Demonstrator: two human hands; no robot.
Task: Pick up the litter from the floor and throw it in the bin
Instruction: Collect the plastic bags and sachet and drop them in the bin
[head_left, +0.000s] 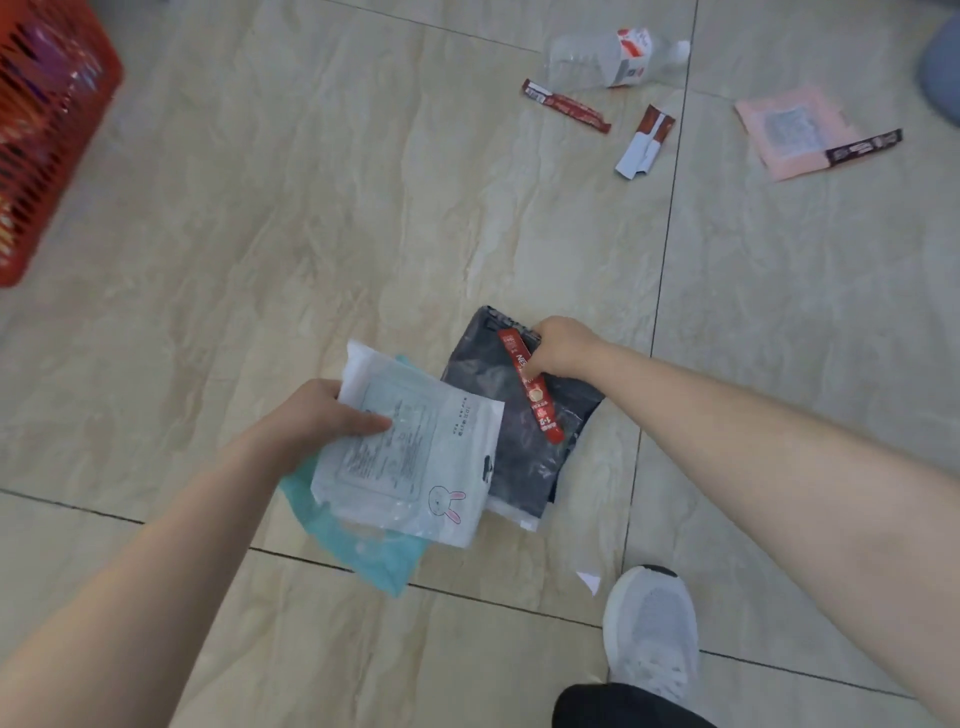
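Observation:
My left hand (317, 415) grips a white plastic bag with a rabbit drawing (410, 467) and a teal plastic bag (363, 556) under it, both held above the floor. My right hand (563, 345) pinches a red sachet (535, 395) together with the top of a dark plastic bag (514, 441), which lies low over the tiles. The red mesh bin (47, 119) stands at the far left edge, an arm's length from both hands.
Farther on lie a crushed clear bottle (613, 57), a dark red sachet (566, 106), a torn brown-and-white sachet (644, 143), and a pink mailer (795, 132) with a dark sachet (862, 148) on it. A white scrap (589, 581) lies by my grey shoe (652, 634).

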